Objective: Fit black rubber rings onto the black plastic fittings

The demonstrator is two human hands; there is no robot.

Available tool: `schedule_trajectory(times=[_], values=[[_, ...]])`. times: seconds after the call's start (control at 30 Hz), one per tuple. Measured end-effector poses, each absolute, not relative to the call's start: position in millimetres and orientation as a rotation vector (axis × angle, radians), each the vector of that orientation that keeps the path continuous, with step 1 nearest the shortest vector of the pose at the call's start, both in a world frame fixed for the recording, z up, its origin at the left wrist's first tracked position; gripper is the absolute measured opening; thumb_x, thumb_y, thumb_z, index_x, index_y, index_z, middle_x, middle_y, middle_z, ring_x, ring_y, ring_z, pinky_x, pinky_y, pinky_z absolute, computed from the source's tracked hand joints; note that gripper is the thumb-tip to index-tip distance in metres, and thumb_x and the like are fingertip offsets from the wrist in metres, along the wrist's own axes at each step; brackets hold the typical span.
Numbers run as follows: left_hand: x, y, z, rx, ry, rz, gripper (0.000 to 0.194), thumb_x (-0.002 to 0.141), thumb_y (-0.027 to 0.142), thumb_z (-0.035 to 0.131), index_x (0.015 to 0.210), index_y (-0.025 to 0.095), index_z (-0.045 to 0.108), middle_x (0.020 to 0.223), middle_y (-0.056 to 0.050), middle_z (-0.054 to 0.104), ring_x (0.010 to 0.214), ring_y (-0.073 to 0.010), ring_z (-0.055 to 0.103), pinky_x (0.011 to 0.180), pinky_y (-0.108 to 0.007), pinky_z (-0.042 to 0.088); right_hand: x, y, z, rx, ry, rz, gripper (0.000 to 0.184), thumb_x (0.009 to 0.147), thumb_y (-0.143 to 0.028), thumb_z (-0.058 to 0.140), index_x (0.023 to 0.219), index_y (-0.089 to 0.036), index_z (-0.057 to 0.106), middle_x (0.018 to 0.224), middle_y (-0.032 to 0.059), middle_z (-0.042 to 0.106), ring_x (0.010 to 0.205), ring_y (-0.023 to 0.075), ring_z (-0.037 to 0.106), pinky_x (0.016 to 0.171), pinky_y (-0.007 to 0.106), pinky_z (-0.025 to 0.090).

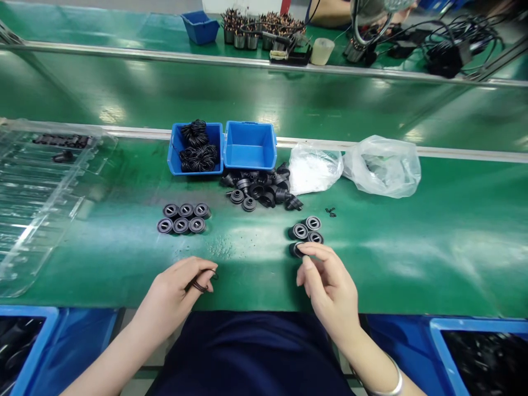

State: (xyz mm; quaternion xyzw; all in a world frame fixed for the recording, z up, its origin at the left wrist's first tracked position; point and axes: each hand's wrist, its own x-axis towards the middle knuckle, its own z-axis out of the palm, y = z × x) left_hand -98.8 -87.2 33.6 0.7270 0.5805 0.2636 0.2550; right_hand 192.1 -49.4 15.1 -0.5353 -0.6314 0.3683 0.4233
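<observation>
The left hand (175, 289) pinches a small black rubber ring (199, 286) in its fingers, just above the near edge of the green workbench (412, 264). The fingertips (306, 248) of the right hand (332, 289) are closed on one black rubber cap (295, 249), at the near edge of a group of four caps (306, 234). Between the hands is open bench, and six more caps (183, 218) lie ahead of the left hand.

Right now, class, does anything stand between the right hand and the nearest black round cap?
Nothing visible does: the right hand touches the black round cap at the front of its small group.
</observation>
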Motion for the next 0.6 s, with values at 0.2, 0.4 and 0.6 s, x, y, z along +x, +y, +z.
schedule_trajectory(times=[0.2,0.4,0.6], values=[[-93.0,-86.2,29.3,1.868,1.571,0.720,0.018,0.098,0.029,0.056,0.107,0.024,0.070,0.084,0.002,0.077,0.076,-0.0125,0.073,0.072,-0.021,0.058,161.0,-43.0,15.7,-1.034,-1.635,1.291,0.019,0.100,-0.018,0.047,0.114,-0.024,0.060,0.119,0.0075,0.053,0.061,0.0052,0.059,0.053,0.024,0.052],[-84.4,-83.3,36.2,1.915,1.575,0.855,0.016,0.097,0.025,0.058,0.107,0.023,0.071,0.078,0.003,0.078,0.076,-0.0132,0.074,0.073,-0.022,0.058,141.2,-30.4,29.8,-0.990,-1.742,1.309,0.020,0.097,-0.022,0.054,0.117,-0.024,0.059,0.128,0.0106,0.052,0.057,0.0036,0.051,0.050,0.023,0.048],[-70.2,-75.5,46.8,1.954,1.514,0.974,0.014,0.096,0.021,0.060,0.104,0.022,0.071,0.077,0.004,0.077,0.073,-0.0108,0.072,0.069,-0.019,0.056,129.7,-20.8,39.7,-0.901,-1.946,1.386,0.011,0.093,-0.029,0.063,0.099,-0.020,0.063,0.115,0.0080,0.057,0.052,0.0027,0.043,0.048,0.023,0.043]])
